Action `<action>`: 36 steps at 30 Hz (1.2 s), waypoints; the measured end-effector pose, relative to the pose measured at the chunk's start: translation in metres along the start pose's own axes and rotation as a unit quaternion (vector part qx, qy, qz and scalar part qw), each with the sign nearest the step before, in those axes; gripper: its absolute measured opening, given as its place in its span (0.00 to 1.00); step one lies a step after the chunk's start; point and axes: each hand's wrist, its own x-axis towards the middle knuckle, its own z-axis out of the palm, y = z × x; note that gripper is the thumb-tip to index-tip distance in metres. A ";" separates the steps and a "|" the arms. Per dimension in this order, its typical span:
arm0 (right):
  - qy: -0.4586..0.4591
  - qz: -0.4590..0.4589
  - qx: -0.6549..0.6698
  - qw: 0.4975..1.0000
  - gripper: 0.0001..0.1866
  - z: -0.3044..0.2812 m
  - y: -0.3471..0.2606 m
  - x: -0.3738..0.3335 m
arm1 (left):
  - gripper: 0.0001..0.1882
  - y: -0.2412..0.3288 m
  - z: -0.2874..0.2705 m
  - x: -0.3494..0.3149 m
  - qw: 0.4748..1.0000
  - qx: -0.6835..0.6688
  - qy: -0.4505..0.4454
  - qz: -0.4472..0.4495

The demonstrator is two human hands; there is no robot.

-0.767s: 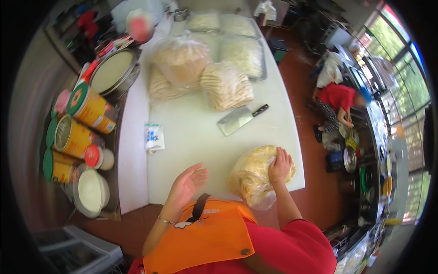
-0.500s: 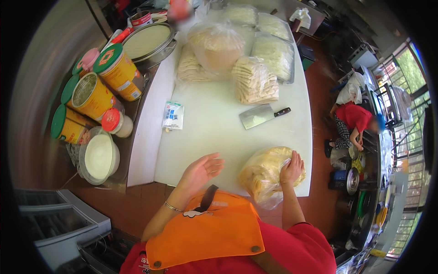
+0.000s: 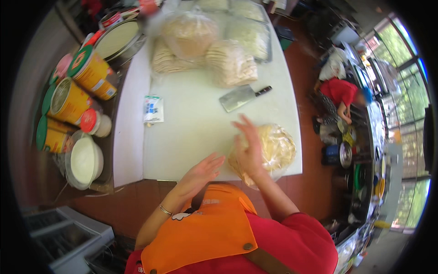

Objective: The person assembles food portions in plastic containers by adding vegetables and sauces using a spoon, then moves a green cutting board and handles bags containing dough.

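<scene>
A clear plastic bag of pale yellow, layered dough sheets rests at the near right edge of the white table. In front of the bag's left part is my right hand, fingers spread and slightly blurred; whether it touches the plastic I cannot tell. My left hand hovers over the near table edge, its fingers stretched out and holding nothing. Beyond the bag lies a cleaver with a black handle pointing right. A small white and blue packet lies flat at the table's left side.
Bagged stacks of dough sheets and a large tied bag fill the table's far part. Yellow cans, a red-lidded jar and a bowl of white powder crowd the left shelf. Another person bends down at far right.
My right hand has let go of the bag's right side and moved left across it. The view has shifted, so the table's things appear further left and higher.
</scene>
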 end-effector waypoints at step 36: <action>-0.081 -0.096 -0.049 0.991 0.18 0.003 0.079 0.037 | 0.18 -0.045 -0.025 -0.019 0.923 0.179 0.302 0.156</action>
